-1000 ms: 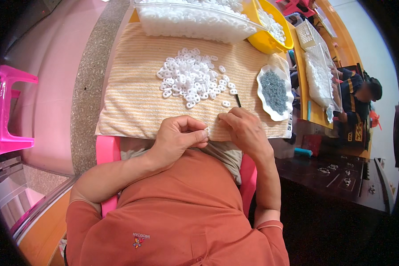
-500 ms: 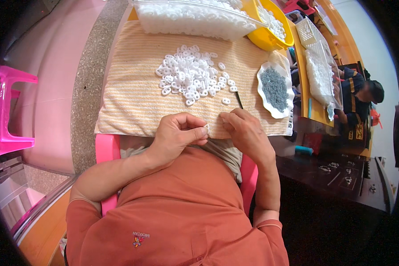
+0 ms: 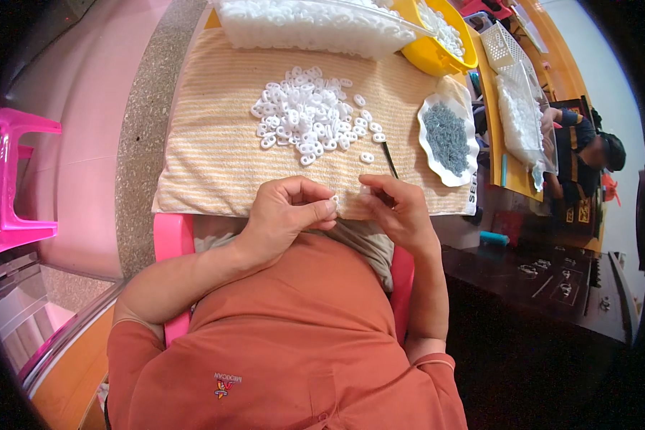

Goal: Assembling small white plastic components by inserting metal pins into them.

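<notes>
My left hand (image 3: 292,215) is closed in a pinch near the towel's front edge. Between its thumb and forefinger a small white piece (image 3: 335,200) shows, mostly covered by the fingers. Just to its right, my right hand (image 3: 403,209) is also closed, with a small pale piece (image 3: 365,190) at its fingertips; its exact shape is hidden. Beyond both hands lies a heap of white two-holed oval pieces (image 3: 304,111), with several loose ones at its right. A thin dark stick (image 3: 389,159) lies on the towel, its near end close to my right hand.
A striped towel (image 3: 215,143) covers the work surface. At the back stand a clear bin (image 3: 315,37) and a yellow basin (image 3: 437,66), both with white pieces. A scalloped white dish (image 3: 464,172) holds small grey parts. A person (image 3: 580,154) sits at the right beyond another table.
My right hand has turned and its fingers have lifted, so that a pale piece shows at the tips. My left hand keeps its pinch in nearly the same place.
</notes>
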Action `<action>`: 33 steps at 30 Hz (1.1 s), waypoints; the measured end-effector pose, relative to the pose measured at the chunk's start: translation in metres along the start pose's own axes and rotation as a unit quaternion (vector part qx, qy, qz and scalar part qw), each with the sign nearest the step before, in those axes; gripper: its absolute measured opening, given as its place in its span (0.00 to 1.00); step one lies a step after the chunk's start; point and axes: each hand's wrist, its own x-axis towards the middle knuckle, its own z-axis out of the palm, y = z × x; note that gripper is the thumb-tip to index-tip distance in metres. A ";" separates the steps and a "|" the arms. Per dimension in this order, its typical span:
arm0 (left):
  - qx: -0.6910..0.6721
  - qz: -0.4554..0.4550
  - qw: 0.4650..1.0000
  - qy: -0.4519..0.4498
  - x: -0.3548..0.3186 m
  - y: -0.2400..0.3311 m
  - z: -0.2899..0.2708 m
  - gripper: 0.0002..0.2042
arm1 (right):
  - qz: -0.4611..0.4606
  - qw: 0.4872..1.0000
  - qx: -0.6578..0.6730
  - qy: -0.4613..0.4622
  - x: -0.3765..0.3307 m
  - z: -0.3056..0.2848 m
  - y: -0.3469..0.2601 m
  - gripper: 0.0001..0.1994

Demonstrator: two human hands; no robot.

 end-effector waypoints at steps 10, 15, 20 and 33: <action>-0.003 -0.006 1.000 -0.004 0.000 0.002 0.000 0.08 | 0.086 0.958 0.270 -0.030 -0.006 0.014 -0.003 0.15; 0.002 -0.008 1.000 -0.003 0.000 0.003 0.000 0.07 | 0.081 0.949 0.300 -0.043 -0.007 0.017 0.004 0.16; -0.002 -0.010 1.000 -0.002 0.001 0.003 -0.001 0.09 | 0.071 0.941 0.331 -0.029 -0.006 0.021 0.000 0.16; 0.002 -0.014 1.000 -0.015 0.001 0.002 -0.002 0.09 | 0.088 0.914 0.396 -0.025 -0.007 0.025 -0.002 0.16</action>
